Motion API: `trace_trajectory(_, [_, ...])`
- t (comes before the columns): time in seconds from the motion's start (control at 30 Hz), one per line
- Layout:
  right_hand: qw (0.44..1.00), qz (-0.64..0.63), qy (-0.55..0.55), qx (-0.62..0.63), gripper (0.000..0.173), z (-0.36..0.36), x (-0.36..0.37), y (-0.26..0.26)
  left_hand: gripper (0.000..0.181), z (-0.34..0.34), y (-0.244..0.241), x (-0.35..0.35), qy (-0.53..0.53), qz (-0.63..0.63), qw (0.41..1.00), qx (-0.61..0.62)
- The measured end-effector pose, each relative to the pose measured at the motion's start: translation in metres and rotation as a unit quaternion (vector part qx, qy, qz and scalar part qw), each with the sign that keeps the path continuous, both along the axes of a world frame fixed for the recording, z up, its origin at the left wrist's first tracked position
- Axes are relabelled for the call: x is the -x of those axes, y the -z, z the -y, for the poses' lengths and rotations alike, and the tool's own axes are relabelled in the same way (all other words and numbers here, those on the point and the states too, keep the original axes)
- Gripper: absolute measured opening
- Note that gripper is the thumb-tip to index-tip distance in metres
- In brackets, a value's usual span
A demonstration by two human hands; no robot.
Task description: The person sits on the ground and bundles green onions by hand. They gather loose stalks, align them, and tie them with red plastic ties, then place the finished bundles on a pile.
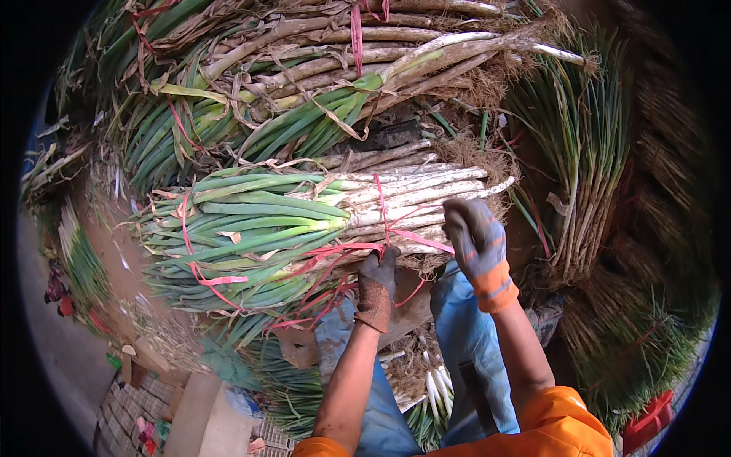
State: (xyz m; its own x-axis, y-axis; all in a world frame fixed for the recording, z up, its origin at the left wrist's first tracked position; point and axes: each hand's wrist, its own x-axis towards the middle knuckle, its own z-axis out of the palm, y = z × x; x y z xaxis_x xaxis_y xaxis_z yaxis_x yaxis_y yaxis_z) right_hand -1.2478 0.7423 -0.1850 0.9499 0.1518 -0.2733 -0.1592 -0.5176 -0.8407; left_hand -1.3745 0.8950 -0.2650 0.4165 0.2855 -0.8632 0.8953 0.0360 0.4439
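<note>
A large bundle of green onions (268, 223) lies sideways before me, its leaves to the left and its muddy white stalks and roots to the right. Pink plastic twine (349, 247) crosses the stalks, and a second loop binds the leaves. My left hand (378, 273), in a worn grey and brown glove, grips the twine at the lower edge of the bundle. At the root end is my right hand (478, 243), its grey and orange glove curled closed around an end of the pink twine that reaches it from the tie.
Bigger tied onion bundles (320, 63) are piled beyond. Thinner bunches (588, 171) stand at the right, with more (622, 337) behind them. White-stalked onions (437, 394) lie between my legs. A pale block (208, 411) and a red container (648, 420) are near the lower edge.
</note>
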Motion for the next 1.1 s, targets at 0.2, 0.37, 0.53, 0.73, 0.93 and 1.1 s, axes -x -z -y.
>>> trace_trajectory(0.2, [0.966,-0.239,-0.013,-0.096,0.019,-0.026,0.005,0.094,0.018,0.011,-0.017,-0.008,-0.100,-0.018,0.991,0.091])
trace_trajectory(0.37, [0.847,-0.470,0.090,-0.232,0.026,-0.032,0.027,0.077,0.015,0.000,-0.026,-0.006,-0.153,-0.021,0.978,0.141])
trace_trajectory(0.53, [0.839,-0.490,0.077,-0.224,0.025,-0.036,0.021,0.083,0.021,0.002,-0.007,0.007,-0.083,0.013,0.992,0.097])
trace_trajectory(0.73, [0.821,-0.538,0.046,-0.186,0.025,-0.036,0.012,0.083,0.025,0.001,-0.012,-0.001,-0.087,-0.029,0.990,0.107])
trace_trajectory(0.93, [0.823,-0.516,0.038,-0.234,0.023,-0.033,0.022,0.081,0.018,0.001,-0.029,-0.014,-0.138,-0.058,0.980,0.129])
trace_trajectory(1.1, [0.857,-0.474,-0.097,-0.176,0.026,-0.023,0.031,0.078,0.020,-0.004,-0.029,-0.014,-0.151,-0.073,0.977,0.130])
